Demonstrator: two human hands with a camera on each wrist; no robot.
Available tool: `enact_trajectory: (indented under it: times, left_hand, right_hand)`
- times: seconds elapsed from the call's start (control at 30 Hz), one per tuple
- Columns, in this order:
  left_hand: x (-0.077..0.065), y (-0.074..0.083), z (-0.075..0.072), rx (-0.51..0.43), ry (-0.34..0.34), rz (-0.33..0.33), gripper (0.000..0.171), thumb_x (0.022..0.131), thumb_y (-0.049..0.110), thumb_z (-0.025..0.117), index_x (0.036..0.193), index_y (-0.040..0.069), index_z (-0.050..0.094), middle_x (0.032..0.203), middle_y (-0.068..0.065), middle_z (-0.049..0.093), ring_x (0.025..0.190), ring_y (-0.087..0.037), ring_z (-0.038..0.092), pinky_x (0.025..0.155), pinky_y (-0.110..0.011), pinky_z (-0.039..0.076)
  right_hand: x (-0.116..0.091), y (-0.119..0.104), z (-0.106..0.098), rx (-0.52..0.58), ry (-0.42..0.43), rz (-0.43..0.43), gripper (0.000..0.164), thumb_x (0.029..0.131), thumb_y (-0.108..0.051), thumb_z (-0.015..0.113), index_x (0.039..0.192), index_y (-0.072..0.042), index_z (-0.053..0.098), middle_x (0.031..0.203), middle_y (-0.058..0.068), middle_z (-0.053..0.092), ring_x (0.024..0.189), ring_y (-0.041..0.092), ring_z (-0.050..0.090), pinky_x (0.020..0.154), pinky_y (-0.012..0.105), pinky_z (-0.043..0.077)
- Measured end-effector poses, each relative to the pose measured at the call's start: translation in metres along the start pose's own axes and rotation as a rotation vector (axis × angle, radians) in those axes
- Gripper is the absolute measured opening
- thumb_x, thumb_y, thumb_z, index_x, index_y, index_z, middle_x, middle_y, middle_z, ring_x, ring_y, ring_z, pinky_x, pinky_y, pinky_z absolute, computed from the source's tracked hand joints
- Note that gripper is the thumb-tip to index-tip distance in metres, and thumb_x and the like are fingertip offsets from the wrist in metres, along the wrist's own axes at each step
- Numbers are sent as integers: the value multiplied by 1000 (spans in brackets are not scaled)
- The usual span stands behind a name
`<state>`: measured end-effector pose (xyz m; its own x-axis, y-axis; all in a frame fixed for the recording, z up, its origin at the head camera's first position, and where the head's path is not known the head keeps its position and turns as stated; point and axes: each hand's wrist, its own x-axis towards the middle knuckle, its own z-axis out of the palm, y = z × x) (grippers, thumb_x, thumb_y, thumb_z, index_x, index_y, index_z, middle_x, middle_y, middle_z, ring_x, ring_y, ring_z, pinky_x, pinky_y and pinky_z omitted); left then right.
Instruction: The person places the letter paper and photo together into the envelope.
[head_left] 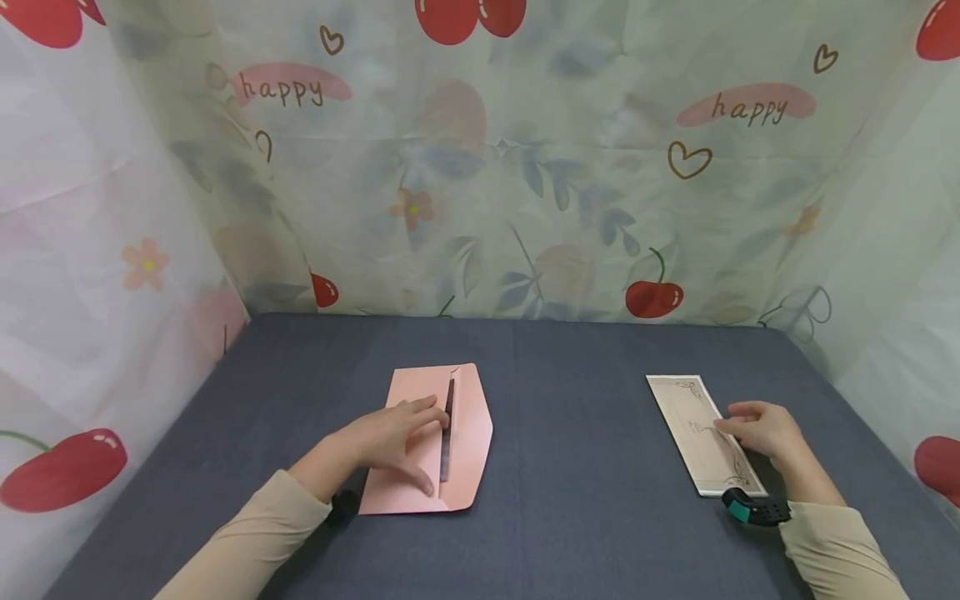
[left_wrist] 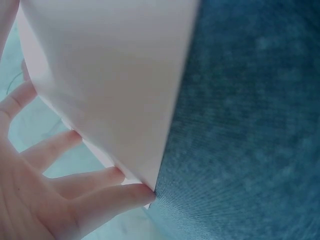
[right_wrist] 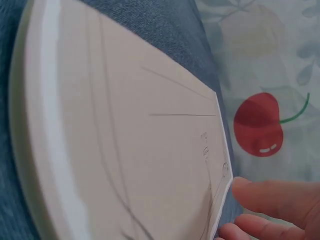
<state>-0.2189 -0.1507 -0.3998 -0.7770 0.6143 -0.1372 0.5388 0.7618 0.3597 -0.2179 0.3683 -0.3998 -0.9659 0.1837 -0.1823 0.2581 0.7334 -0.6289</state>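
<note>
A pink envelope (head_left: 405, 383) lies with its flap (head_left: 471, 442) spread to the right and a narrow dark gap along its mouth. My left hand (head_left: 390, 442) is over the envelope, fingers spread toward the mouth and thumb low near the front corner. In the left wrist view, straight fingertips (left_wrist: 75, 136) touch the envelope's edge one below another. Well to the right is a long cream card (head_left: 686, 425) with dark scrollwork and faint lettering. My right hand (head_left: 765, 429) pinches the card's right edge, thumb at the rim; its other fingertips (right_wrist: 232, 232) are partly hidden.
Dark grey cloth covers the table (head_left: 570, 500). Patterned curtains (head_left: 487, 208) with cherries and flowers close off the back and both sides. A black and teal band (head_left: 753, 508) sits on the right wrist, close to the card's near end.
</note>
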Motion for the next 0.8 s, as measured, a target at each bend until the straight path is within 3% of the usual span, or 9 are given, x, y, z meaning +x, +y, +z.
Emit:
enact_trajectory:
  times: [0.3, 0.8]
  left_hand:
    - [1, -1, 1, 6, 2, 3, 77, 55, 65, 77, 118, 30, 47, 152, -13, 30, 133, -44, 36, 99, -54, 40]
    - [0, -1, 0, -4, 11, 20, 77, 56, 63, 78, 118, 28, 48, 151, -15, 31, 132, -46, 37, 99, -54, 40]
  right_hand:
    - [3, 1, 3, -67, -14, 25, 65, 80, -26, 69, 122, 17, 45, 111, 36, 55, 93, 39, 56, 70, 39, 47]
    - [4, -2, 7, -80, 26, 88, 55, 76, -20, 73, 114, 13, 51, 105, 33, 59, 83, 31, 58, 61, 33, 44]
